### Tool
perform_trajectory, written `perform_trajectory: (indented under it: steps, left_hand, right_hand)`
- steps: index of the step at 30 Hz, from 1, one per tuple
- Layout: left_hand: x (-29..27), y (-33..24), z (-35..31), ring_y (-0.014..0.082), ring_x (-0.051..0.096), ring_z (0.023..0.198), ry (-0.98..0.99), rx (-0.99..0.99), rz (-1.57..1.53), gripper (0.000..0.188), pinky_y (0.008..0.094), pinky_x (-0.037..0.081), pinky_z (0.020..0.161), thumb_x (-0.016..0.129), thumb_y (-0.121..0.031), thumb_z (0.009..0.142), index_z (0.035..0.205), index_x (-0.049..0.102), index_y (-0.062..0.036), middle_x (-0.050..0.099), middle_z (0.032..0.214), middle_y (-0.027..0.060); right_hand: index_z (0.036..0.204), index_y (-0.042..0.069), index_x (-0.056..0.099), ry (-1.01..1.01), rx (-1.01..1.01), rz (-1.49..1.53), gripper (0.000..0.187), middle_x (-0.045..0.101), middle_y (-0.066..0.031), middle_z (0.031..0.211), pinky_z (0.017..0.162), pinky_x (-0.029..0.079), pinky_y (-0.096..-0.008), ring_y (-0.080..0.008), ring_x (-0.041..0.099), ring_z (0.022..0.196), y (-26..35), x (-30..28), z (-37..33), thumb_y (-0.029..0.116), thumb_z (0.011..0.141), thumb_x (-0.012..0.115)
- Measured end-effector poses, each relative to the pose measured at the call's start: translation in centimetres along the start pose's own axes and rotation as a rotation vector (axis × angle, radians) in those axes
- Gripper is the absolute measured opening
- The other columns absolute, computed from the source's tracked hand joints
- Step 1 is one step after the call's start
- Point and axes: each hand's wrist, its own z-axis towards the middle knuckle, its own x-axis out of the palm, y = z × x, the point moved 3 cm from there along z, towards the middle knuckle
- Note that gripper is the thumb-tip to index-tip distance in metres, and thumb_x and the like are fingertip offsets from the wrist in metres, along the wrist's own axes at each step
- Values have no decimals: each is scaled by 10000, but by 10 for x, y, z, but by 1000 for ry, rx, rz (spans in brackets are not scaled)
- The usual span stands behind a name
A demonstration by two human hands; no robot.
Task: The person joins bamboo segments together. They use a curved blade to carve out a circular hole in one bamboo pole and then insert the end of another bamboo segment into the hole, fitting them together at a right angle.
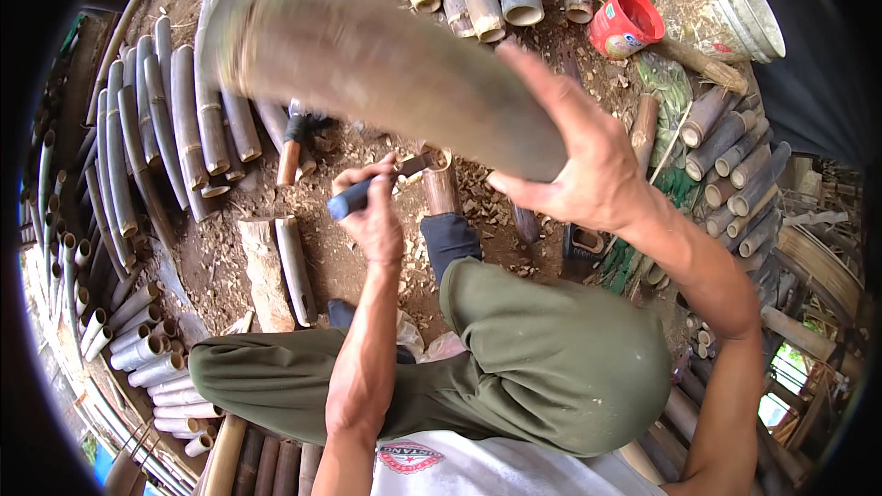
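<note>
My left hand (pixel 375 220) is closed round a short blue-handled knife (pixel 347 201). Its flat dark blade points to the right, above an upright bamboo piece (pixel 440 191) near my foot. My right hand (pixel 588 152) grips the lower right end of a thick bamboo tube (pixel 367 73), thumb below and fingers above. The tube is raised and tilted across the view, smeared by motion at its far left end. It hides part of the ground and the bamboo behind it.
Bamboo tubes (pixel 188 119) lie in rows at the left and back, with a stack (pixel 735 161) at the right. A red bucket (pixel 627 24) and dirty white bucket (pixel 726 9) are at the back right. A wooden-handled tool (pixel 289 161) and a log (pixel 265 271) lie on chip-strewn soil.
</note>
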Motion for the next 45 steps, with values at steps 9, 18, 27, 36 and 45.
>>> perform_trajectory:
  steps: [9,18,27,36,45]
  left_hand:
    - [-5,9,15,317,638,1069,260,-187,-53,193,470,470,1015,528,102,825,958,476,-27,635,909,131]
    - [1,8,19,329,630,1081,253,-213,-50,186,441,521,987,531,71,856,991,458,-36,601,935,126]
    - [8,-1,21,142,599,854,158,-231,259,168,311,500,799,610,41,830,933,524,-60,593,905,41]
    - [13,12,21,192,628,920,329,-197,296,175,353,507,858,600,-12,870,1045,597,-26,638,983,83]
    - [5,31,35,278,636,829,577,589,1306,217,405,516,775,582,-174,948,1044,665,1,681,925,157]
  right_hand:
    - [1473,-22,328,-102,124,314,947,544,-172,1346,1058,419,-356,-240,537,1244,-10,-14,6,315,744,831]
    - [1493,-68,267,-137,-27,377,1015,458,-173,1445,1102,354,-353,-231,460,1329,-2,-17,15,238,716,844]
    - [1473,-21,347,-85,-192,184,966,507,-155,1399,1029,435,-353,-248,541,1225,11,-27,27,152,669,853]
    - [1456,29,418,-117,-274,33,954,562,-130,1343,945,525,-355,-263,626,1104,9,-23,24,103,617,867]
    - [1385,345,509,-89,-476,-390,627,578,-67,841,497,584,-313,-198,647,626,16,1,54,290,802,731]
